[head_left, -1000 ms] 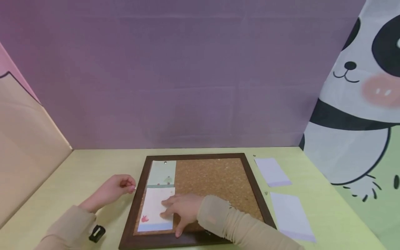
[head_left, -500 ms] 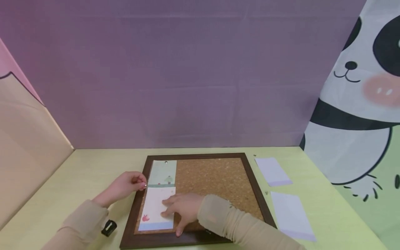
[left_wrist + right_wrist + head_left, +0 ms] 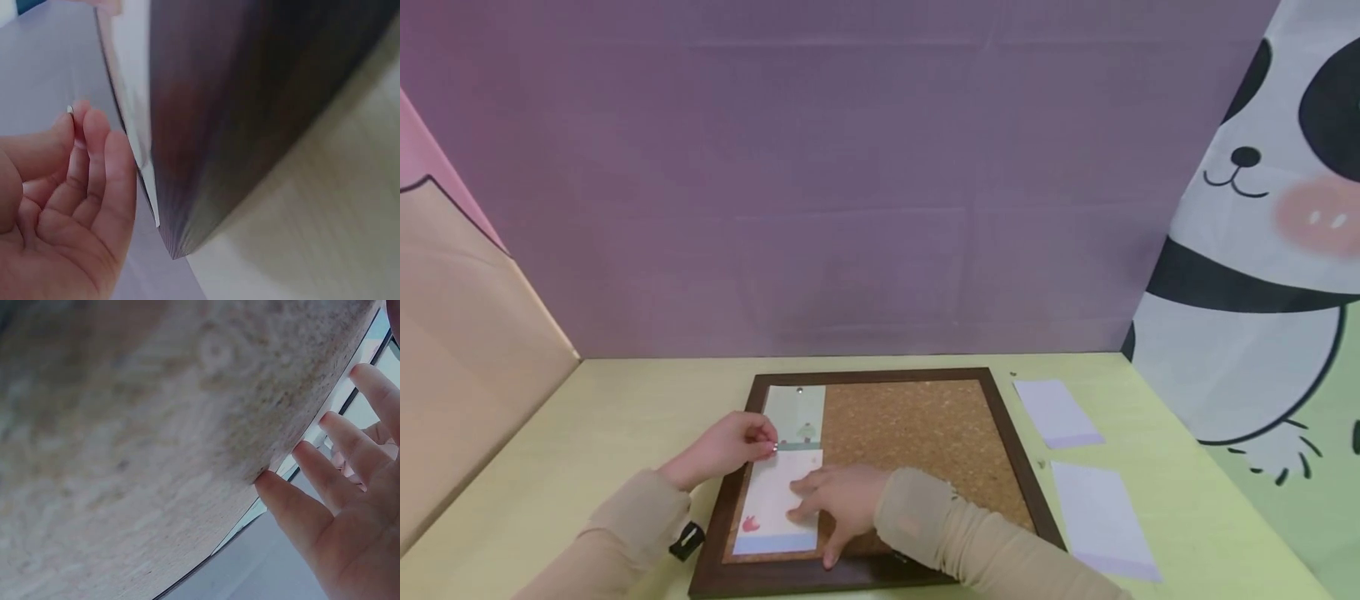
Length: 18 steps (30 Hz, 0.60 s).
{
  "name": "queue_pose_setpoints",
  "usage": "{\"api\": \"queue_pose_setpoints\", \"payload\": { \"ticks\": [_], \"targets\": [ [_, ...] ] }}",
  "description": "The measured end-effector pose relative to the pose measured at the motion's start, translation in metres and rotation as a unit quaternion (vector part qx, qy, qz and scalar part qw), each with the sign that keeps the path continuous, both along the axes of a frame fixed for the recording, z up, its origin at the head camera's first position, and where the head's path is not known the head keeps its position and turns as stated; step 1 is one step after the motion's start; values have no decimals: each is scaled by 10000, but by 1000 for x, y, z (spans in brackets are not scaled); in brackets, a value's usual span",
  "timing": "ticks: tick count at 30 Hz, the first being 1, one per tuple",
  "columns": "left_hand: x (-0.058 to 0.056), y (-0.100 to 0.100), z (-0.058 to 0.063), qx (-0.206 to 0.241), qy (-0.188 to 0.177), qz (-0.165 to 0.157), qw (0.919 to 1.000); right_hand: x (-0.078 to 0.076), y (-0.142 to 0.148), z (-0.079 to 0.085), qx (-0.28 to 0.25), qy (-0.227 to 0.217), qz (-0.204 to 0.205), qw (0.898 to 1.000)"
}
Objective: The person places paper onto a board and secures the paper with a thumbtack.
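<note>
My left hand (image 3: 730,448) pinches a small silvery thumbtack (image 3: 70,110) between thumb and index finger. It hovers over the left side of the framed corkboard (image 3: 917,433), close to the top left corner of the lower paper sheet (image 3: 771,483). That sheet is white with a red drawing and a blue bottom band. My right hand (image 3: 846,500), fingers spread, presses on its right part. Above it lies a pale green sheet (image 3: 786,408) with a tree drawing, with a tack (image 3: 800,390) at its top edge. The sheets meet at the green band.
Right of the board, two more paper sheets lie on the pale yellow table, an upper sheet (image 3: 1056,412) and a lower sheet (image 3: 1105,517). Beside them are small tacks, one far tack (image 3: 1013,374) and one nearer tack (image 3: 1041,463). A purple backdrop (image 3: 865,183) rises behind.
My left hand has moved right, from beside the board's left frame to over the sheets, still pinching the thumbtack. The right hand stays in place on the lower sheet.
</note>
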<state>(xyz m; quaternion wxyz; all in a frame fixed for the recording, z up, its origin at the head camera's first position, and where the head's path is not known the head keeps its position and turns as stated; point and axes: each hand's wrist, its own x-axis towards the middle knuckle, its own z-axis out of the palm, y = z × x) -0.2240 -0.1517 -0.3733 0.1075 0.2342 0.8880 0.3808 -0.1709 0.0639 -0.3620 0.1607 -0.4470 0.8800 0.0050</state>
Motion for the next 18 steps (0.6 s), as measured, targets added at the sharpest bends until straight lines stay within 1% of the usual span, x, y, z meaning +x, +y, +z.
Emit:
{"api": "queue_pose_setpoints", "payload": {
  "ticks": [3,6,13,16,18],
  "targets": [
    [-2,4,-2,-189,23,-58,9998,0,0,1,-8,-18,-15,10000],
    [-4,6,-3,-254,-20,-88,9996,1,0,1,-2,-2,-9,10000],
    [-8,11,-2,-401,-82,-372,9985,0,0,-1,19,65,5,10000],
    [-8,15,1,-483,-234,-323,9980,0,0,-1,11,44,-6,10000],
    [-9,19,2,-504,-430,-180,9976,0,0,-1,0,37,-7,10000]
  ]
}}
